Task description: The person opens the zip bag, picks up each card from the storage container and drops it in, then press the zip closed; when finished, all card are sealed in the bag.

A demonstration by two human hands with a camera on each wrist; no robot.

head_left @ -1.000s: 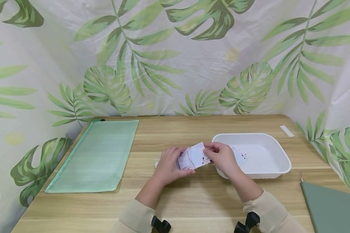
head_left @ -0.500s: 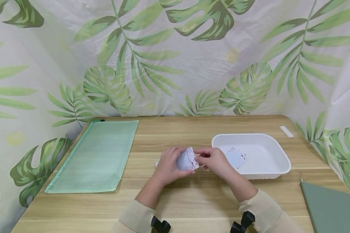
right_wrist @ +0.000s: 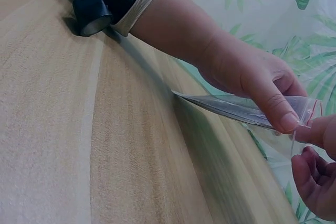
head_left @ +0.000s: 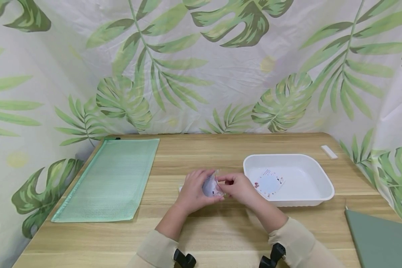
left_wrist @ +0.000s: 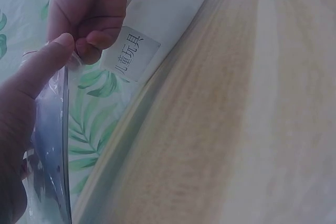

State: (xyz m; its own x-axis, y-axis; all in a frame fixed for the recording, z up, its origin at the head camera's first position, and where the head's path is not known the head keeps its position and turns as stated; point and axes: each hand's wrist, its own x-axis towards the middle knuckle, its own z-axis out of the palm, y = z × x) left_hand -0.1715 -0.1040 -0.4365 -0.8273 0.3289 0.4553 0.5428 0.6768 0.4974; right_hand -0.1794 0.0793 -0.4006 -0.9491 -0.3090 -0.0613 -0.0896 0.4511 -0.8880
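A small clear zip bag [head_left: 211, 186] with a red line along its mouth is held above the table, in front of the body. Inside it lie a printed card and something dark and flat, best seen in the left wrist view. My left hand [head_left: 192, 190] grips the bag [right_wrist: 226, 107] from the left, thumb on the near side. At the bag's open-end edge, my right hand [head_left: 238, 188] pinches the plastic between thumb and curled fingers. Another card [head_left: 271, 182], white with a pale blue middle and small printed figures, lies in the white tray [head_left: 325, 186].
A green mesh zip pouch [head_left: 108, 178] lies flat at the left. A small white block [head_left: 329, 152] is at the back right, and a grey-green flat board [head_left: 382, 238] at the front right. The tray bears a label [left_wrist: 132, 53]. Patterned cloth hangs behind.
The card between my hands has slid left into the clear bag. My right hand has moved left and slightly down to the bag's mouth, uncovering the tray's card. My left hand stays put.
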